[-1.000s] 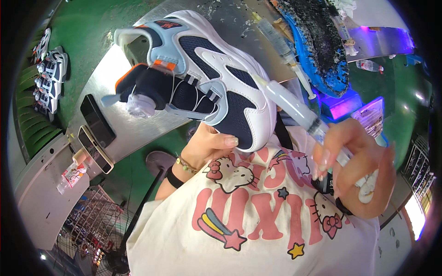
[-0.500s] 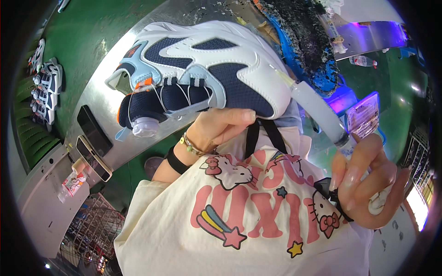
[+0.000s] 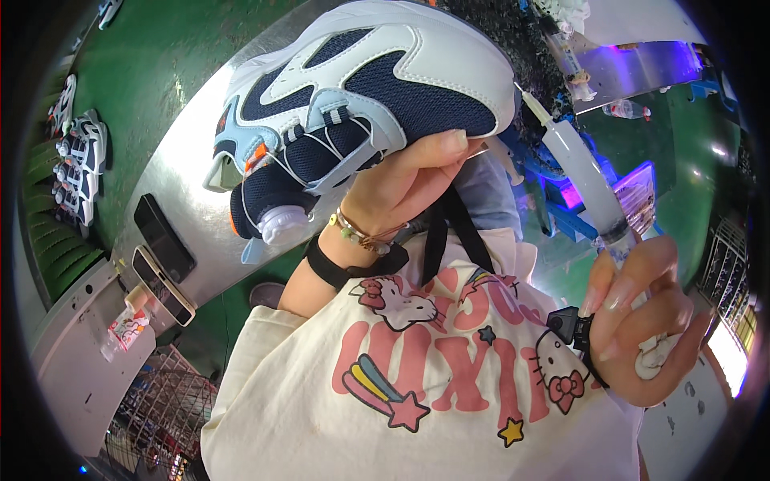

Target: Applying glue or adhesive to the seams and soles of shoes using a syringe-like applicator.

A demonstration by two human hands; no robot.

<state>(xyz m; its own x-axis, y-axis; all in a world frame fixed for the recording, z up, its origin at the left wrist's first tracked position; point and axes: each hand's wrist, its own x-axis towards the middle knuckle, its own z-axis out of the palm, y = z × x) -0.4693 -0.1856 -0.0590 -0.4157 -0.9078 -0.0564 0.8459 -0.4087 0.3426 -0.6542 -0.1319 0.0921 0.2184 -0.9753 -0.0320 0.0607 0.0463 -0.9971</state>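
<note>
My left hand (image 3: 405, 180) grips a white, navy and light-blue sneaker (image 3: 437, 92), held up on its side with its laced opening toward me. A white round dial (image 3: 285, 224) sits on its laces. In my right hand (image 3: 646, 309) is a syringe (image 3: 584, 172) of whitish, cloudy liquid, its thin needle tip pointing up beside the shoe's right edge. The tip looks just apart from the shoe. A small white crumpled piece (image 3: 656, 355) is tucked in my right palm under the curled fingers.
A shiny metal table (image 3: 172, 156) lies below the shoe. Two phones, a black one (image 3: 164, 236) and a pale-edged one (image 3: 163, 284), rest at its near left. More sneakers (image 3: 80, 168) stand on a green rack at far left. A wire basket (image 3: 164, 393) is at lower left.
The sneaker has moved up and tilted, its dial end lower right. The syringe tip, earlier overlapping the shoe's edge, is now to its right. Both hands keep their hold.
</note>
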